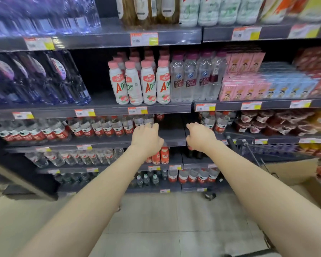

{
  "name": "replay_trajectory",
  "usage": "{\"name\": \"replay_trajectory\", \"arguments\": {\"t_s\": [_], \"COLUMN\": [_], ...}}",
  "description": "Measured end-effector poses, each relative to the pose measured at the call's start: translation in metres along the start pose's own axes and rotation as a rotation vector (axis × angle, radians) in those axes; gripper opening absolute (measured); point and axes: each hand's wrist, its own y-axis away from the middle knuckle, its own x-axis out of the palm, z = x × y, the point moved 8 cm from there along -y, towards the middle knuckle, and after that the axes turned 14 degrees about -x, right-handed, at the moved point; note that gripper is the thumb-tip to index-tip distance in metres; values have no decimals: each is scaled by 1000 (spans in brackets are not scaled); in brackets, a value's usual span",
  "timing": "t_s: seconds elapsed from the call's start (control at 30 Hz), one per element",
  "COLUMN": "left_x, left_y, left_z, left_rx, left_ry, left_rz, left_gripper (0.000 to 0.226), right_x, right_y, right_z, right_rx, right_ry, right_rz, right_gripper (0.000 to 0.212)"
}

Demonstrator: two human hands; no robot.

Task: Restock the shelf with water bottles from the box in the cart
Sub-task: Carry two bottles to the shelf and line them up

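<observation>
Red-labelled water bottles stand in a row on the third shelf, and a few more sit further right. Between the two groups is a bare gap. My left hand reaches to the right end of the left row, its fingertips at the last bottle. Stretched over the right side of the gap, my right hand has nothing visible in it. The cardboard box sits in the wire cart at the right; its contents are hidden.
Pink-capped milk drinks and soda water bottles fill the shelf above. Lower shelves hold more water and small red bottles. Jelly cups are on the right. The cart handle is close to my right wrist. Tiled floor lies below.
</observation>
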Motion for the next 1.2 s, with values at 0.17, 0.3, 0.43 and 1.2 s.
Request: {"name": "replay_trajectory", "arguments": {"t_s": [0.17,0.3,0.43,1.2], "left_x": [6,21,36,216], "left_y": [33,63,92,50], "left_z": [29,61,120,467], "left_rx": [-122,-212,-346,-474], "left_ry": [-75,-86,-90,-65], "left_rz": [48,111,160,439], "left_gripper": [54,57,53,50], "right_x": [-2,7,25,251], "right_y": [13,13,0,-151], "right_z": [7,36,83,375], "right_rx": [-31,-103,-185,-211], "right_ry": [-40,-59,-52,-143], "right_rz": [31,92,132,413], "right_gripper": [43,49,45,25]}}
